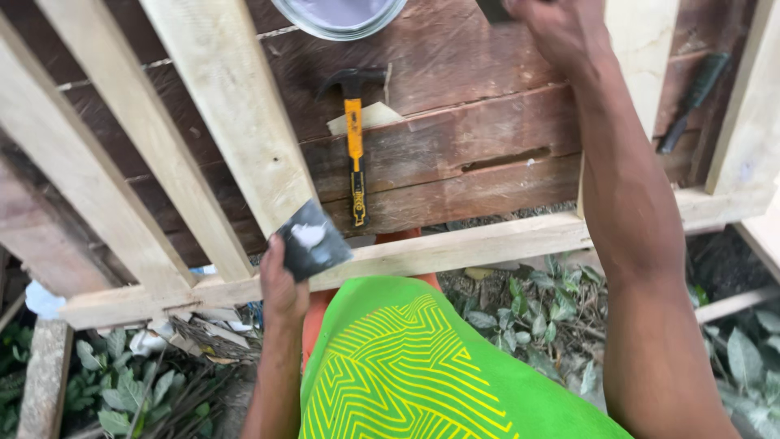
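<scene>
My left hand grips a dark flat scraper blade smeared with white filler, held against the pale wooden frame where a slanted slat meets the front rail. My right hand is raised at the top edge, closed on a dark object that is mostly cut off by the frame edge. A round tin of pale filler sits on the dark boards near the top. A hammer with a yellow and black handle lies on the boards between my hands.
A dark-handled tool lies on the boards at the right. Dark brown planks lie under the pale frame. Leaves and debris cover the ground below. My green patterned shirt fills the bottom centre.
</scene>
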